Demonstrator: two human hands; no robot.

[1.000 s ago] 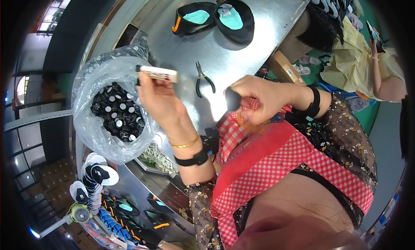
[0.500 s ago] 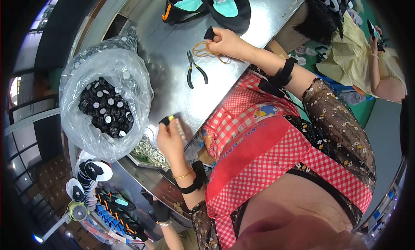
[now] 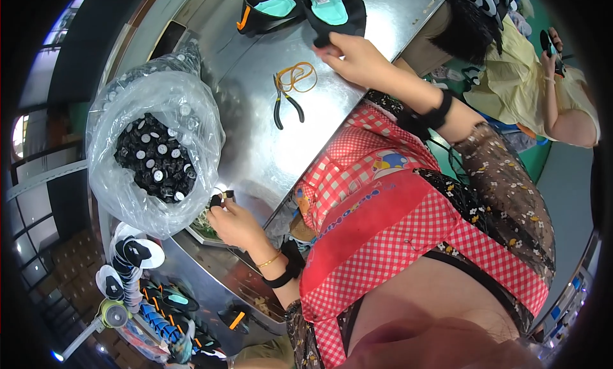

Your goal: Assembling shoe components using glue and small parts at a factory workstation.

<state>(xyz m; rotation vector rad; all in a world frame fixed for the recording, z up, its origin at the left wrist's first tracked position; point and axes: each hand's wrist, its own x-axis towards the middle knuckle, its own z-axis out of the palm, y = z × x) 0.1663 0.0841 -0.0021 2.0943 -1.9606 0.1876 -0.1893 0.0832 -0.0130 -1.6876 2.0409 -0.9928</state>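
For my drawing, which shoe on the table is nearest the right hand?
The shoe at right, by the right hand; the left shoe, showing orange, is farther away.

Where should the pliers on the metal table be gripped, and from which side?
The pliers are probably best taken by both handles, coming from the picture's lower edge: the handles splay apart that way, while the jaws point up the picture, close to the looped tan bands.
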